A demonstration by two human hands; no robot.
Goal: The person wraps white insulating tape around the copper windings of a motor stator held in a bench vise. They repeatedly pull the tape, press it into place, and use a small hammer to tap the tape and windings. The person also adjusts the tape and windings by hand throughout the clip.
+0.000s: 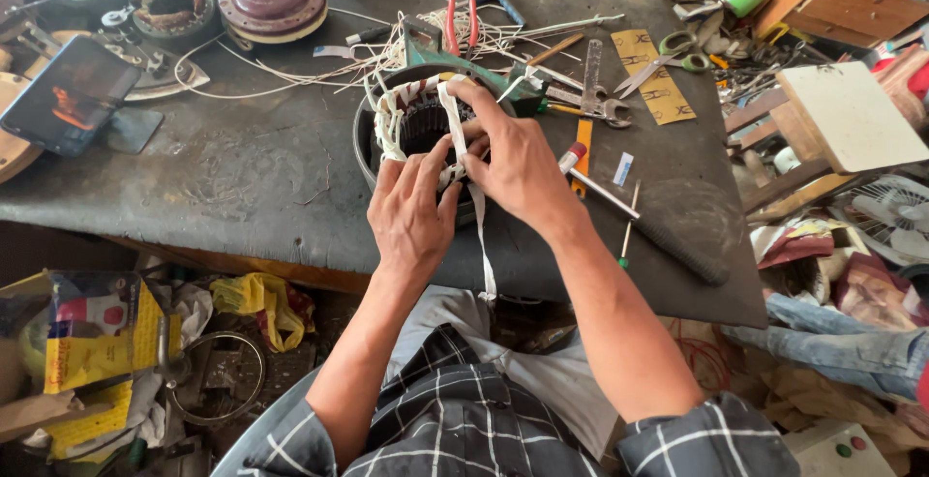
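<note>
A round black motor stator [366, 138] with white-wrapped windings [392, 114] sits on the dark workbench [223, 167]. My left hand [411, 211] rests on its near rim, fingers pinched on the winding. My right hand [518, 163] grips a strip of white cloth tape [481, 235] that runs over the windings and hangs down past the bench edge. Both hands touch each other over the stator's near side, hiding that part of the coil.
Red-handled pliers [451, 27], a spanner [592, 100], scissors [668, 56], a file [668, 235], screwdrivers and loose white wires [290, 75] lie around the stator. A phone [68, 95] and other motor parts [271, 3] sit far left. Clutter fills the floor; another person's jeans-clad leg [842, 342] is right.
</note>
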